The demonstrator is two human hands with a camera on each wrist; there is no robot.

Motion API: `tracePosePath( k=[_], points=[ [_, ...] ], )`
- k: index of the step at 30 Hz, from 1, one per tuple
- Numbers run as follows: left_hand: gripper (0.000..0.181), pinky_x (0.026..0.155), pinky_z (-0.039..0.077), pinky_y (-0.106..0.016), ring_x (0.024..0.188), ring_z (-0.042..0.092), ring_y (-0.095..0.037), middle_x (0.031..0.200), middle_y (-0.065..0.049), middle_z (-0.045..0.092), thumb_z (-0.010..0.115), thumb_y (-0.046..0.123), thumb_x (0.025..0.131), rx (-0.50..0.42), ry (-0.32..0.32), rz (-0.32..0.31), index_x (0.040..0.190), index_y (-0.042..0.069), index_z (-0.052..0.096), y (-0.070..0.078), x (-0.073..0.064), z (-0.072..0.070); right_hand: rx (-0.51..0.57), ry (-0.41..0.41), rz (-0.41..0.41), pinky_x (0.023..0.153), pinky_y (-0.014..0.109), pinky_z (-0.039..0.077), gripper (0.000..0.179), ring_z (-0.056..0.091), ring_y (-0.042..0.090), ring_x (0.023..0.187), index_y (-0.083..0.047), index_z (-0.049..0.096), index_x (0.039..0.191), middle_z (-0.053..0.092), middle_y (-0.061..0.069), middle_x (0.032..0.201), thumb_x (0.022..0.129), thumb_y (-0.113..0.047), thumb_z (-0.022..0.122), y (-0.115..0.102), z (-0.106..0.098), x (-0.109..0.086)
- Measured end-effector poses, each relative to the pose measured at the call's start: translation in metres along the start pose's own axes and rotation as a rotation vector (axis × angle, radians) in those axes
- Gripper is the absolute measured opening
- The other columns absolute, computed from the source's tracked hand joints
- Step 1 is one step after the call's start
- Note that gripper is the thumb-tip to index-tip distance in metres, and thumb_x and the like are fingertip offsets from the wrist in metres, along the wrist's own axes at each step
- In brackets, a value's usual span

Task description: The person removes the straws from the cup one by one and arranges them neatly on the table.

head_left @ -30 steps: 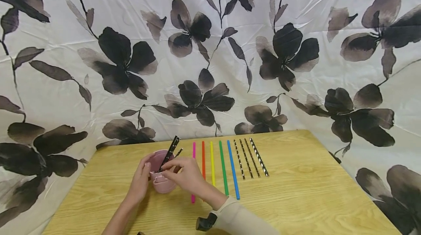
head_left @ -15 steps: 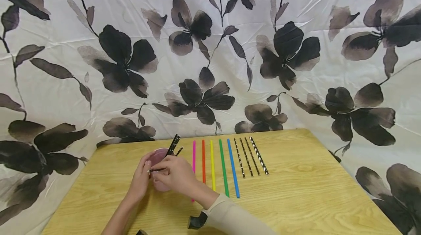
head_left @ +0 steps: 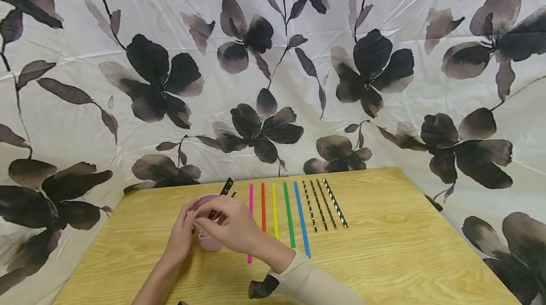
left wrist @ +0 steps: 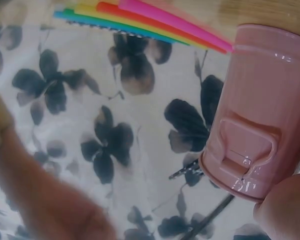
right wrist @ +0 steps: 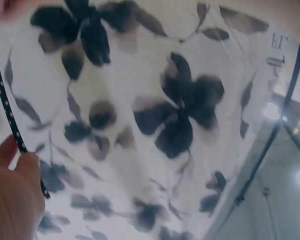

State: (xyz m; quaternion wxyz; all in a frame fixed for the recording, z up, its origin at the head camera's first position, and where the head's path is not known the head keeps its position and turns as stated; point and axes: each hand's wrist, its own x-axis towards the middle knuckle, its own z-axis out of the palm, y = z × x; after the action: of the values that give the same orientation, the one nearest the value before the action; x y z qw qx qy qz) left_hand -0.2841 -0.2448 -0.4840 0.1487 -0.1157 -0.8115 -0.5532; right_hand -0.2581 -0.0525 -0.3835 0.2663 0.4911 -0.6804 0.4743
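My left hand [head_left: 181,236] grips a small pink metal pail [left wrist: 260,105] from its left side. The pail stands on the wooden table with a small folded handle on its wall. Black patterned straws [head_left: 227,186] lean out of its mouth. Just over the pail's near rim, my right hand [head_left: 234,226] pinches a thin black straw with white dots [right wrist: 7,110]. In the right wrist view that straw runs steeply past thumb and fingers. Most of it is hidden behind the hand in the head view. Its tip seems close to the left fingers; contact cannot be told.
Right of the pail lie a pink straw [head_left: 250,196], a red straw [head_left: 263,205], a yellow straw [head_left: 275,210], a green straw [head_left: 289,215] and a blue straw [head_left: 302,219]. Several black patterned straws [head_left: 326,205] lie beyond. A floral cloth [head_left: 273,77] hangs behind the wooden table [head_left: 384,248].
Half a second ago the pinched straw lay sideways from my right hand toward the left fingers; now it is turned and mostly hidden. The right hand has lifted slightly. My left hand stays put.
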Motion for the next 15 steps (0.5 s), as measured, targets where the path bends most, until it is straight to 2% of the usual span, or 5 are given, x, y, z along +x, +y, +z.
tracePosePath(
  k=[3,5,8,11,15],
  points=[
    [0.042,0.076,0.040,-0.031,0.107,0.041,-0.017,0.132,-0.005,0.036,0.023,0.035,0.097,0.023,0.001,-0.022,0.136,0.020,0.029,0.000,0.000,0.001,0.110,0.091,-0.140,0.057,0.013,0.045,0.013,0.056,0.002,0.076,-0.003,0.063,0.092,0.064,0.005,0.086,0.080,-0.004,0.059,-0.027,-0.029,0.011],
    [0.041,0.076,0.040,-0.030,0.110,0.039,-0.020,0.133,-0.006,0.034,0.023,0.034,0.097,0.033,0.005,-0.016,0.136,0.020,0.029,0.000,0.000,0.001,0.140,0.168,-0.244,0.056,0.015,0.046,0.010,0.059,0.006,0.073,0.001,0.061,0.090,0.065,0.011,0.085,0.081,-0.002,0.059,-0.043,-0.049,0.017],
    [0.040,0.075,0.041,-0.027,0.113,0.037,-0.024,0.134,-0.008,0.034,0.024,0.029,0.098,0.023,0.010,0.006,0.135,0.016,0.030,0.000,-0.001,0.001,0.169,0.272,-0.338,0.053,0.018,0.046,0.009,0.060,0.012,0.066,0.006,0.058,0.085,0.063,0.017,0.077,0.083,-0.003,0.058,-0.061,-0.074,0.022],
    [0.038,0.075,0.040,-0.023,0.115,0.036,-0.024,0.133,-0.009,0.034,0.025,0.026,0.098,0.013,0.018,0.012,0.134,0.014,0.032,0.001,-0.001,0.001,0.177,0.342,-0.366,0.049,0.020,0.046,0.012,0.059,0.015,0.060,0.007,0.056,0.081,0.062,0.018,0.070,0.084,-0.005,0.058,-0.067,-0.095,0.022],
    [0.038,0.076,0.039,-0.023,0.115,0.036,-0.025,0.133,-0.010,0.035,0.026,0.025,0.098,0.012,0.017,0.005,0.134,0.014,0.032,0.001,-0.001,0.001,0.167,0.379,-0.306,0.046,0.022,0.046,0.014,0.057,0.015,0.055,0.008,0.057,0.083,0.060,0.016,0.066,0.081,-0.004,0.062,-0.063,-0.120,0.013]
  ],
)
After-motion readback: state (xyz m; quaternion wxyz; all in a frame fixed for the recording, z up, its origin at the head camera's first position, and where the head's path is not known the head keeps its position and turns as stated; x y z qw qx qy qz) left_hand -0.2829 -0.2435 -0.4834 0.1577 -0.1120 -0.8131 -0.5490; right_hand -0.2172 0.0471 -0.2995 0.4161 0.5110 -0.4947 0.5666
